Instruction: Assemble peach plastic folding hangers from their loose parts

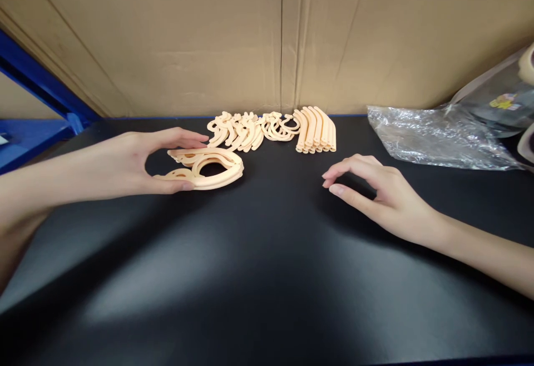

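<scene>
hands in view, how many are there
2: the left hand at the near cream stack, the right hand over the table, holding nothing. None seems hidden.

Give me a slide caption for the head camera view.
Left hand holding a cream looped piece at a black table; right hand empty, loosely open.

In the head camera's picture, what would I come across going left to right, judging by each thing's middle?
Blue frame, left hand, pale looped piece in its grasp, loose curved pieces, ring-shaped pieces, stack of bent pieces, right hand, crinkled clear plastic, colourful sticker.
</scene>
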Available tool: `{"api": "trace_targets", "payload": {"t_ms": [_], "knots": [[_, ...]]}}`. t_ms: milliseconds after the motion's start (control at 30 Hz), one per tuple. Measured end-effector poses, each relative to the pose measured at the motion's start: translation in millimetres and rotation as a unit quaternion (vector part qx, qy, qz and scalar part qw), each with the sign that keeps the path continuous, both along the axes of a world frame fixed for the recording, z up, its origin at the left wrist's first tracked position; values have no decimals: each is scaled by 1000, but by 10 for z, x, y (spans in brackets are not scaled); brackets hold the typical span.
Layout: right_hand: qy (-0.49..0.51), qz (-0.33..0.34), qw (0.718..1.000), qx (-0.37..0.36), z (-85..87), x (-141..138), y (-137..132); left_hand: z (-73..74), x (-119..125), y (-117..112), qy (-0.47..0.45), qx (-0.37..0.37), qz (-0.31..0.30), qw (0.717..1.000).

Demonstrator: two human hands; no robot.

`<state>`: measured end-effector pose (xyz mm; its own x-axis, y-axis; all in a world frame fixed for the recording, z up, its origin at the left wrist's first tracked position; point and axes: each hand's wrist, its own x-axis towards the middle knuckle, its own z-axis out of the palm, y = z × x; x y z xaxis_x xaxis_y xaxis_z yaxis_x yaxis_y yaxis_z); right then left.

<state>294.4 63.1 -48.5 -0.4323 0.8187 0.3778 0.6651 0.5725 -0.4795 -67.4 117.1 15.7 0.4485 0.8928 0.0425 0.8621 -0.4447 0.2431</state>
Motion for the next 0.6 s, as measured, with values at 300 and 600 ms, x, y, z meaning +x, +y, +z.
{"api": "trace_targets", "payload": {"t_ms": [300,600], "knots": [[-4,3,1000,5,10,-9,-5,-4,-17,-4,29,-7,-7,1000],[-8,2,1000,2,6,-7,-6,-96,-47,5,30,-8,-42,999]]}}
